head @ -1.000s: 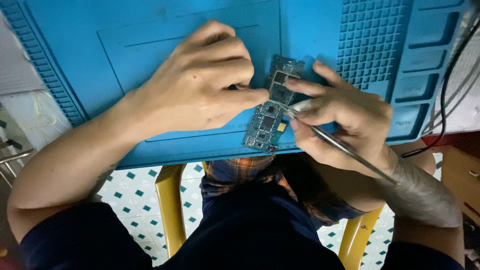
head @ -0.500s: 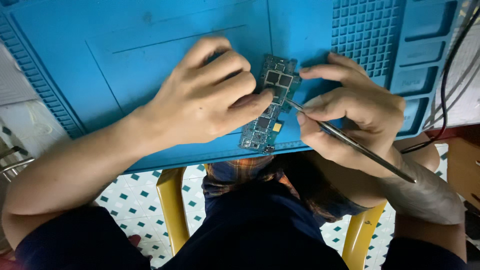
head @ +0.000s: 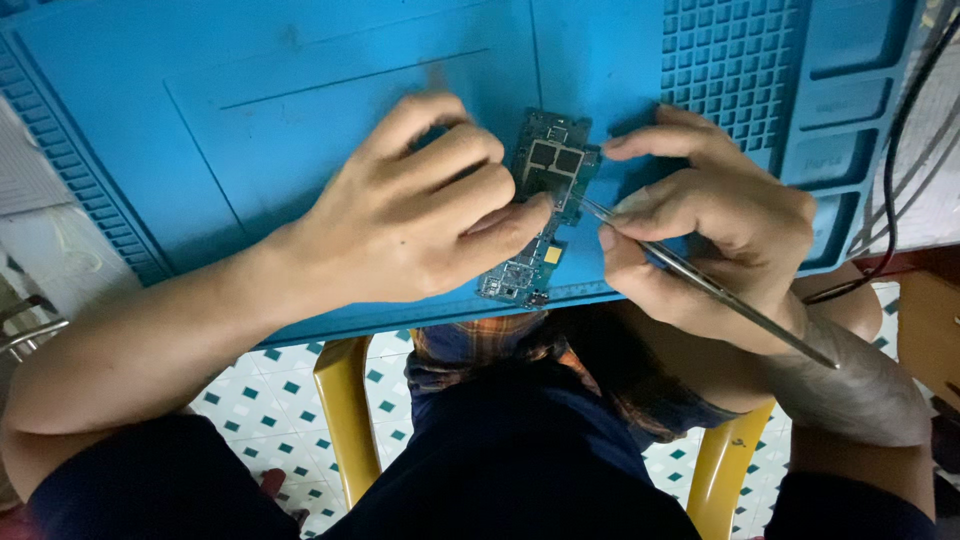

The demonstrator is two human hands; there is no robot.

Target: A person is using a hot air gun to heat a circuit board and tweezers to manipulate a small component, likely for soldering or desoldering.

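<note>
Head view, circuit board (head: 545, 200) under left fingers (head: 480, 200)

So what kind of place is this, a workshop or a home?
Probably a small electronics repair bench: a blue repair mat with parts trays, a bare phone circuit board, and metal tweezers in the right hand.

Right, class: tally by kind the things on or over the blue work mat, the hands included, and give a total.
Hands: 2, left hand and right hand
Circuit boards: 1, circuit board
Tweezers: 1, metal tweezers held in the right hand
Mats: 1, blue work mat
Total: 5
</note>
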